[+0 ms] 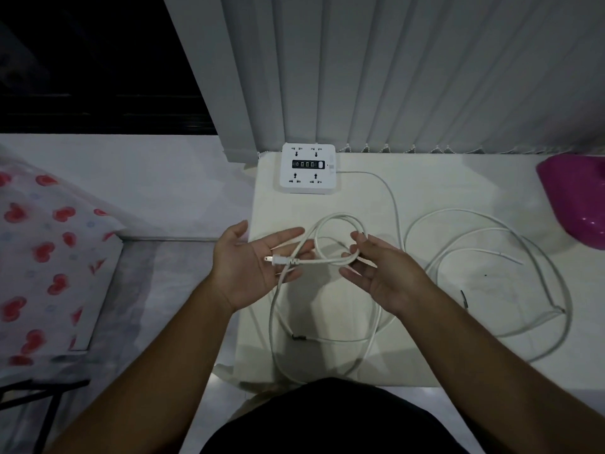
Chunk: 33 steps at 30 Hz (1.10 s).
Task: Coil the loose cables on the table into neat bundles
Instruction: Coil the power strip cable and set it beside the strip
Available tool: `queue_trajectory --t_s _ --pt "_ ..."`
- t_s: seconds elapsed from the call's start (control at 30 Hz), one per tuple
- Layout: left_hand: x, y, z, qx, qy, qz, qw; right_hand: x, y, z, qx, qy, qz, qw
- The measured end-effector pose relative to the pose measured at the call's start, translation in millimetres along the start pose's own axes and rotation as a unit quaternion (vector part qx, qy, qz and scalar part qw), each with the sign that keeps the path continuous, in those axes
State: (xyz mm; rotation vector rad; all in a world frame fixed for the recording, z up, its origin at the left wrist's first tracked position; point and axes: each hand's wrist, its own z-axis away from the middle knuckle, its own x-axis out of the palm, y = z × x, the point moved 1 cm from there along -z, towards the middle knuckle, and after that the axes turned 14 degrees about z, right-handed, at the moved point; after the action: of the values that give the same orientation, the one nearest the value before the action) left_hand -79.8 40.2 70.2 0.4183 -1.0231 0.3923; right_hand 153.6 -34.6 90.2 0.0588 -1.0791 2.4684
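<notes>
Vertical blinds point(393, 77) close off the far edge of the table point(360, 198); patterned bedding point(49, 250) lies beyond its left edge. A magenta basin point(576, 198) occupies the far right corner and a power strip point(309, 167) the far left corner. Loose cable loops point(491, 221) cover the right half, near the basin. The white cable point(330, 217) loops at centre and trails to the near edge. The right hand point(383, 273) pinches the loop crossing; the left hand point(248, 260), over the left edge, lies flat, palm up, carrying the plug point(278, 260). Bare surface remains between power strip and hands.
</notes>
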Motion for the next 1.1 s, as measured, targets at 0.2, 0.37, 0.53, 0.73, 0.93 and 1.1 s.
queue_trajectory --t_s 0.2,0.37,0.53,0.73,0.93,1.1 --pt "11.5 -23.0 -11.4 0.1 -0.015 0.122 0.987 12.4 6.5 0.1 0.04 0.031 -0.083 0.995" --pt "28.3 -36.6 -22.4 0.108 0.062 0.004 0.992 22.1 17.2 4.0 0.023 0.012 -0.076 0.997" --pt "40.6 -34.1 -28.1 0.138 0.086 -0.099 0.982 26.3 23.4 9.4 0.017 -0.006 -0.021 1.0" --pt "52.8 -24.2 -22.8 0.13 0.118 -0.172 0.969 24.6 -0.7 5.7 -0.04 0.017 0.229 0.973" --pt "61.6 -12.1 -17.4 0.122 0.11 -0.237 0.958 24.1 -26.2 8.3 -0.12 -0.068 0.297 0.945" --pt "48.4 -8.3 -11.7 0.111 0.099 -0.286 0.947 29.6 -19.2 7.6 -0.097 -0.063 0.11 0.987"
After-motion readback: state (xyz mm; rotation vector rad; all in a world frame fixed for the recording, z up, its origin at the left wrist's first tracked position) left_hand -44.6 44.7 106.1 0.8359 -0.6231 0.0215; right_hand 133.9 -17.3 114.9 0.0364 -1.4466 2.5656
